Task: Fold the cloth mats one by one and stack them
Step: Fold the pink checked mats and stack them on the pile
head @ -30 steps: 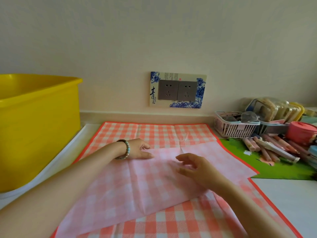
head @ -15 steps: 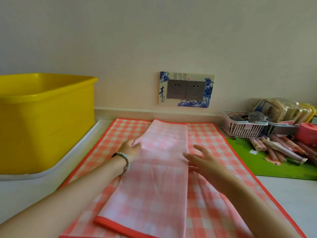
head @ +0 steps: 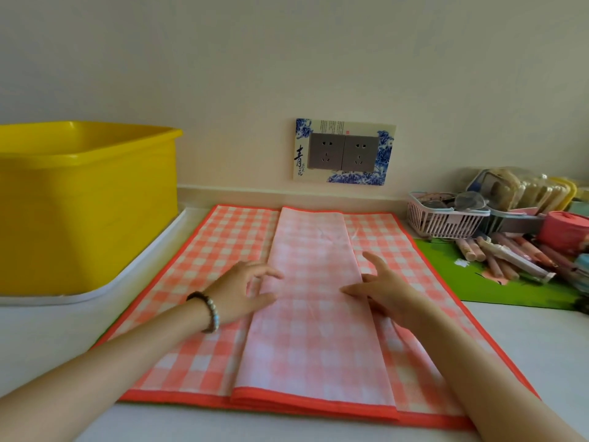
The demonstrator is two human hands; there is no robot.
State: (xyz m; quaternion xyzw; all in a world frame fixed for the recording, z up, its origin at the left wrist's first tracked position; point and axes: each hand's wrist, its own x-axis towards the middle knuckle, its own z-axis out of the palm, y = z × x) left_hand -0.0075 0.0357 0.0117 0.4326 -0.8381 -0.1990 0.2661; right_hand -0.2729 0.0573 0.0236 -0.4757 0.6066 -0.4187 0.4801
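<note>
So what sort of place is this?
Likely a home counter, maybe a kitchen or utility corner: a decorated wall socket above the worktop, a yellow plastic tub, and a basket of household bits.

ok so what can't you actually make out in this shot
All in the head view:
Yellow tub: inside hidden by its own wall; left part cut off by the frame edge.
Folded mat strip: number of layers hidden under its top face.
Flat checked mat: one or several, edges too thin to tell.
White basket: contents small and blurred.
Pink lidded container: cut by the right edge.
</note>
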